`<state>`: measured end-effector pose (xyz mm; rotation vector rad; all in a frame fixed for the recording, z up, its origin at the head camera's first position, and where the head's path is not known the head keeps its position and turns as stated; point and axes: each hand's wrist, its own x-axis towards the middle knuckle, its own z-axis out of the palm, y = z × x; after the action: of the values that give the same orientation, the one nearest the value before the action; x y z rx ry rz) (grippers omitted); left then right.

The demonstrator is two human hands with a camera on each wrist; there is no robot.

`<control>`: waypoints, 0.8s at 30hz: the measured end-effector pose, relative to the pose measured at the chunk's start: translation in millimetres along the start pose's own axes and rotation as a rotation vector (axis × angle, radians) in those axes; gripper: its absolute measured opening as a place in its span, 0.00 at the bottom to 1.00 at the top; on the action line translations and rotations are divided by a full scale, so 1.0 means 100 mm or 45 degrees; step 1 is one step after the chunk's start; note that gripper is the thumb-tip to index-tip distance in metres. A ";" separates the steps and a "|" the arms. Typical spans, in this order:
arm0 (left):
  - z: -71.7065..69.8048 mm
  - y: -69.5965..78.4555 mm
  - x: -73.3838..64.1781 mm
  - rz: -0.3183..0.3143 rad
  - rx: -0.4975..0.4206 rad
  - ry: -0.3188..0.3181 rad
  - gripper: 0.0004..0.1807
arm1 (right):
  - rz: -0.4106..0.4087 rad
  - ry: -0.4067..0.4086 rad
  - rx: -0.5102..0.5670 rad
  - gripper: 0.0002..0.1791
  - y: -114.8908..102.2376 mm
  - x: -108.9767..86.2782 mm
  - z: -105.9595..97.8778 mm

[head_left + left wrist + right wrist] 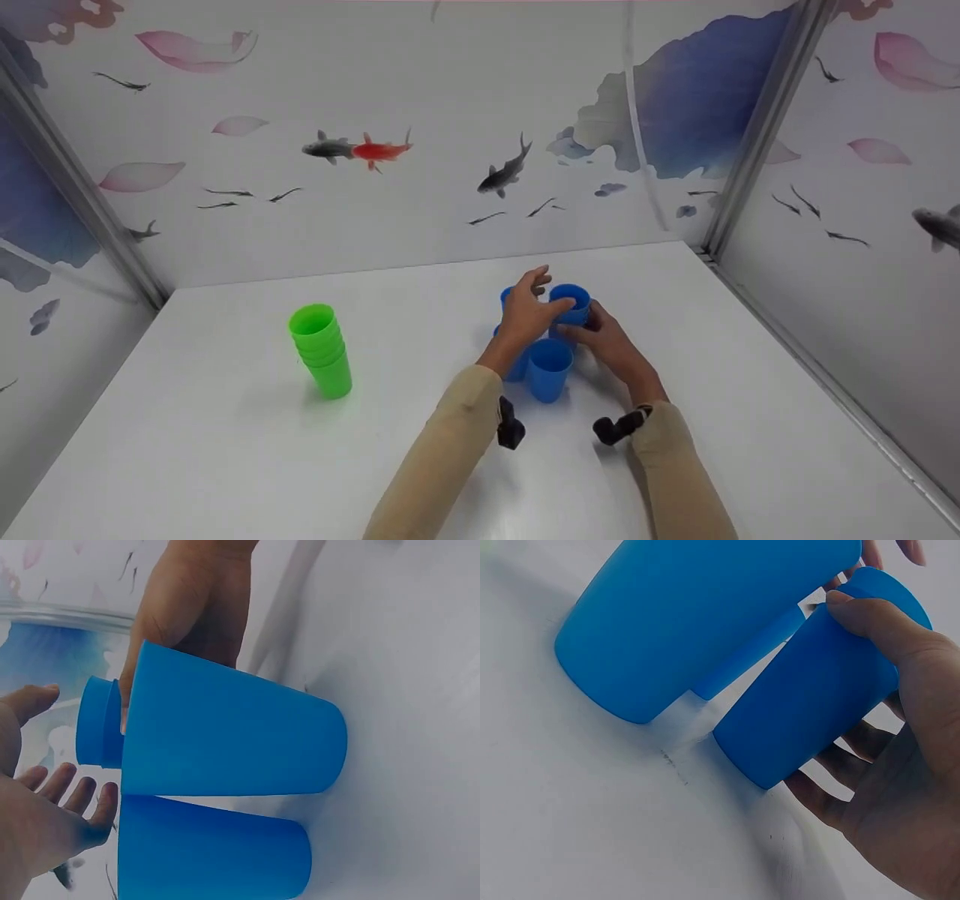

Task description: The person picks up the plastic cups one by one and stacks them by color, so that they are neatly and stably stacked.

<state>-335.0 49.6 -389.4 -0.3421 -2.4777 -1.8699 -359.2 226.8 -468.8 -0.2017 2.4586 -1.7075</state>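
My right hand (615,349) grips a blue cup (810,690) from its right side, thumb near the rim and fingers behind it. Another blue cup is nested in the top of this one, its rim (571,288) showing above. Over the neighbouring cups, my left hand (525,319) is spread, thumb at the near side of that rim and nothing in its grasp. Directly in front stands an upright blue cup (550,373). A further blue cup (516,367) sits left of it, and one more (505,298) at the back, both partly hidden by the left hand and wrist.
A stack of green cups (322,352) stands on the left of the white table (187,450). Printed panels with fish and petals (360,217) rise along the table's back and sides. Black wrist cameras sit on both sleeves (442,442).
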 end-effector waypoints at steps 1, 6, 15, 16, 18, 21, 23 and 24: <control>0.00 0.01 0.00 -0.007 -0.015 0.008 0.37 | 0.005 0.002 0.001 0.57 0.00 0.00 0.00; -0.02 0.05 -0.03 0.015 -0.077 0.053 0.34 | 0.027 0.013 0.000 0.59 0.01 0.01 0.00; -0.08 0.05 -0.12 0.075 -0.080 0.100 0.32 | 0.052 0.018 -0.003 0.61 -0.01 0.00 0.01; -0.09 0.04 -0.13 0.084 -0.087 0.095 0.31 | 0.052 0.017 -0.006 0.61 -0.01 0.01 0.01; -0.12 0.02 -0.16 0.104 -0.100 0.079 0.31 | 0.053 0.018 -0.019 0.62 -0.02 0.00 0.01; -0.17 -0.01 -0.22 0.145 -0.107 0.050 0.31 | 0.037 0.015 -0.027 0.61 -0.01 0.01 0.02; -0.21 -0.03 -0.26 0.171 -0.096 0.025 0.31 | 0.025 0.013 -0.020 0.59 -0.01 0.00 0.02; -0.23 -0.04 -0.28 0.182 -0.087 0.013 0.31 | 0.021 0.012 -0.019 0.58 -0.01 0.00 0.02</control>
<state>-311.0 22.1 -390.8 -0.4964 -2.3184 -1.8973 -359.3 224.9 -468.4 -0.1749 2.4733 -1.6882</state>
